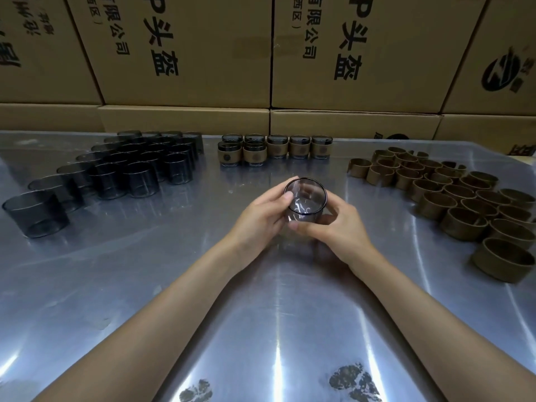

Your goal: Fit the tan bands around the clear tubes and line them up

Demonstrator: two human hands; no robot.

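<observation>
Both hands hold one smoky clear tube (305, 197) above the middle of the metal table (145, 285), its open mouth tilted toward me. My left hand (262, 217) grips its left side, thumb on the rim. My right hand (333, 227) wraps its lower right side. No band shows on this tube; its lower part is hidden by my fingers. Bare tubes (121, 166) stand in rows at the left. Loose tan bands (452, 198) lie grouped at the right. Banded tubes (277, 149) stand in a row at the back centre, two of them stacked.
Stacked cardboard boxes (185, 53) with black printing form a wall along the table's far edge. Two dark smudges (353, 381) mark the shiny tabletop near me.
</observation>
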